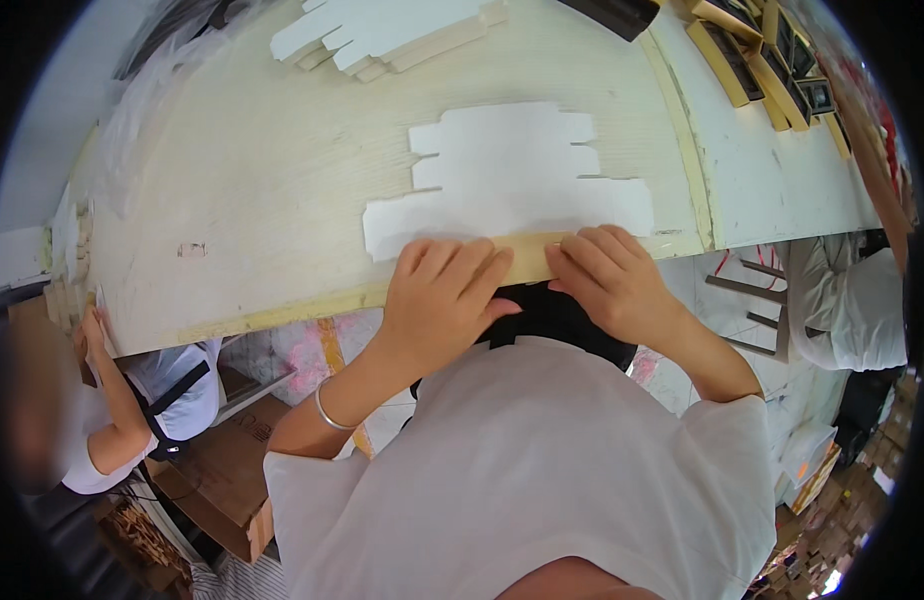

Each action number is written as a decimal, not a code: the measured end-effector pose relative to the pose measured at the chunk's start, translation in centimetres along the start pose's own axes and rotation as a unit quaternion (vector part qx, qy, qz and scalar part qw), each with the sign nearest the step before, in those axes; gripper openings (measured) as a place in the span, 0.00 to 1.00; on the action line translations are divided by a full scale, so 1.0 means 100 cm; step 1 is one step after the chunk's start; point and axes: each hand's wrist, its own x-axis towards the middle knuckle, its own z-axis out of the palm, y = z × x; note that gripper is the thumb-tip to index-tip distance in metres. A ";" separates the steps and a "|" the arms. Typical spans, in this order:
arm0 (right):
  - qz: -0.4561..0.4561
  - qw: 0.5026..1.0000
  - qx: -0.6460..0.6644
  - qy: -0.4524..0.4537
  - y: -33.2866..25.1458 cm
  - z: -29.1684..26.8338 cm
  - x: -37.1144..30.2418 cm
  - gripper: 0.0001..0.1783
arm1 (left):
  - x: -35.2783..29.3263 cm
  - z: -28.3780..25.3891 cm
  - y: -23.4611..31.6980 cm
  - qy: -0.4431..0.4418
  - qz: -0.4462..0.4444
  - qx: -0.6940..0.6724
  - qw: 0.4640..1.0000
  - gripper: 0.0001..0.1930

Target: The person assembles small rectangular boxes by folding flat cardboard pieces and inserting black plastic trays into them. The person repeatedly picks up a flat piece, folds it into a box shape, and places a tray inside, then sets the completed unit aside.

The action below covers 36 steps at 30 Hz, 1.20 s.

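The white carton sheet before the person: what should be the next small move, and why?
Probably the left hand and right hand should press along the tan strip to sharpen its fold: it seems bent up at the near edge of the white carton sheet, with one hand at each visible end.

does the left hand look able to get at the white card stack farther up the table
Probably yes, with a stretch: the left hand is at the near edge of the white card sheet, but only that flat sheet and tabletop seem to lie before the white card stack.
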 end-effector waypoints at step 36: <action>-0.104 0.994 -0.042 0.011 -0.015 0.014 0.012 0.14 | 0.066 -0.019 -0.054 -0.164 -0.092 -0.191 0.963 0.20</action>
